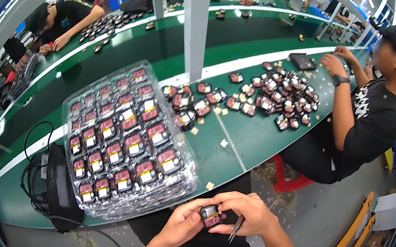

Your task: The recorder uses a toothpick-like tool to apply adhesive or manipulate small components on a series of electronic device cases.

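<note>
Just off the near edge of the green table, my left hand (183, 225) is closed around the side of a small black square electronic device (210, 217) with a grey window and a red printed face. My right hand (252, 214) pinches at the device's right side with thumb and forefinger. A pair of metal tweezers (236, 229) is also tucked in that hand, tips pointing down. Whatever small part lies between the right fingertips is too small to make out. Left of my hands, a stack of clear plastic trays (185, 179) carries rows of similar devices.
Loose devices (282, 94) lie heaped on the green table (236, 133) among small beige scraps. A black mesh bag (62, 188) with cables sits left of the trays. A grey post (193, 33) rises behind them. At right, a seated co-worker (369, 111) works near a black tray (302, 62).
</note>
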Demonstrator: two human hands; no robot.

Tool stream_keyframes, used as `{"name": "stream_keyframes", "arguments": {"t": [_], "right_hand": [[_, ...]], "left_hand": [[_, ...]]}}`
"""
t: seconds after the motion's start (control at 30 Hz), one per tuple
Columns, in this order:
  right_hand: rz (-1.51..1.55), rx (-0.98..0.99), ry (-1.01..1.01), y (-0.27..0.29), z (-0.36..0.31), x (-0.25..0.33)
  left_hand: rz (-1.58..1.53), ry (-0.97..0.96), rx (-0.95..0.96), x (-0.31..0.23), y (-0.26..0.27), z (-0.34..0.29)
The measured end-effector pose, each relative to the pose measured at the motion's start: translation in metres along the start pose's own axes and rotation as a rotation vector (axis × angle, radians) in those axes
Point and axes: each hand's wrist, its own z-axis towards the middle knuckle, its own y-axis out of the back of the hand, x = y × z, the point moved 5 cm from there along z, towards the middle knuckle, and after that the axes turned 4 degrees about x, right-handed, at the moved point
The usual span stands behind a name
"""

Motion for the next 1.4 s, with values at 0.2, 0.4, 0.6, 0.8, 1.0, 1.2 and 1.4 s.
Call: {"name": "stream_keyframes", "arguments": {"t": [0.2, 0.4, 0.6, 0.8, 1.0, 1.2, 1.4], "right_hand": [[0.001, 0.055, 0.003, -0.008, 0.001, 0.014], [-0.219, 0.085, -0.323, -0.014, -0.004, 0.018], [-0.476, -0.062, -0.061, -0.022, -0.002, 0.021], [-0.56, -0.086, 0.05, -0.026, -0.006, 0.024], [-0.599, -0.08, 0.044, -0.026, -0.01, 0.02], [-0.618, -0.058, 0.055, -0.031, -0.013, 0.016], [-0.428, -0.104, -0.071, -0.029, -0.01, 0.011]], "left_hand": [[-0.094, -0.008, -0.058, -0.005, -0.004, -0.016], [0.059, -0.303, -0.317, -0.014, 0.0, -0.03], [0.051, -0.3, -0.373, -0.018, 0.0, -0.031], [-0.004, -0.312, -0.31, -0.016, 0.001, -0.033], [0.014, -0.304, -0.314, -0.015, 0.003, -0.034], [0.024, -0.294, -0.325, -0.012, 0.005, -0.036], [0.042, -0.291, -0.341, -0.013, 0.004, -0.035]]}}
